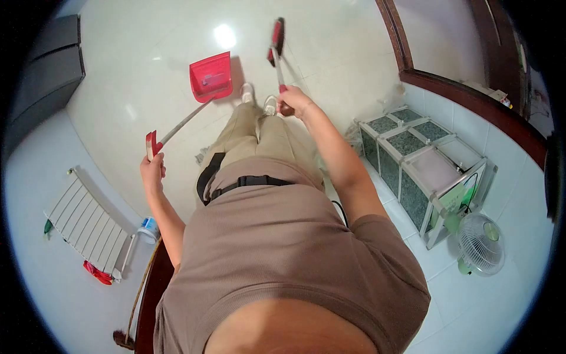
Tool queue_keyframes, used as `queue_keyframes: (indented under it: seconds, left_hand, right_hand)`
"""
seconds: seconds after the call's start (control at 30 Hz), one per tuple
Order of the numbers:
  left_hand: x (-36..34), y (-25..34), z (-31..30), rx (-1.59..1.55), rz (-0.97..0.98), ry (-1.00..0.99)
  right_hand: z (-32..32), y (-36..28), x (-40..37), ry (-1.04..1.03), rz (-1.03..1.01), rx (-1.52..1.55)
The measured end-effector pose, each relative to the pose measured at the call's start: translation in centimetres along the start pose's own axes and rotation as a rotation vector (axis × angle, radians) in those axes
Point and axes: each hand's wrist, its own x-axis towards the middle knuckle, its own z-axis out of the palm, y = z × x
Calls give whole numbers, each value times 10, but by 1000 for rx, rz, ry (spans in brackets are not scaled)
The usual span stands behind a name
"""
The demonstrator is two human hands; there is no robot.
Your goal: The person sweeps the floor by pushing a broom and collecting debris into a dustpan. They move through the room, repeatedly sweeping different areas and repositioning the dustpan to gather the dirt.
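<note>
Head view, counted: one red plastic dustpan (210, 76), one long-handled broom (277, 38) with a red back and dark bristles, two hands, two white shoes (247, 93). The left hand (152, 171) is closed in a full fist around the red grip at the near end of the dustpan's thin metal shaft. The right hand (293, 100) is wrapped tight round the top of the broom's shaft. The dustpan sits on the floor at far left of the shoes, its square pan open side upward, with the shaft slanting back and leftward to the left hand. The broom stands near upright just right of the dustpan, with its head at the far end and apart from the pan. The surface is a glossy white tiled floor (147, 41) carrying a bright lamp reflection. In the room, a dark grey cabinet (47, 65) stands at far left. A white slatted rack (88, 227) lies near left with a small white-and-blue tub (148, 230) beside it. A metal-framed glass tank unit (418, 165) stands at right, a white round fan (480, 245) is just near of it, and a dark wooden door frame (460, 88) runs behind.
</note>
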Motion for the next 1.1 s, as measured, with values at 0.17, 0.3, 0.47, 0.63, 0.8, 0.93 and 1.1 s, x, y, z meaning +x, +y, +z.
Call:
queue_keyframes:
  seconds: [0.17, 0.3, 0.47, 0.63, 0.8, 0.93, 1.1]
  left_hand:
    - [30, 29, 17, 94, 51, -57]
    - [64, 56, 43, 173, 89, -146]
    - [87, 105, 82, 249, 102, -201]
    - [103, 144, 97, 341, 172, -244]
    - [100, 160, 107, 368, 153, -194]
    - [75, 155, 109, 302, 133, -140]
    - [44, 158, 122, 170, 80, -35]
  right_hand:
    - [-6, -41, 9, 21, 25, 43]
    - [-72, -23, -51, 48, -55, 74]
    - [-140, 38, -126, 218, -25, 119]
    - [-171, 47, -128, 616, -54, 92]
    - [-261, 19, -70, 650, 94, 146]
    - [-304, -22, -22, 509, 246, 185]
    - [-200, -101, -15, 391, 181, -1]
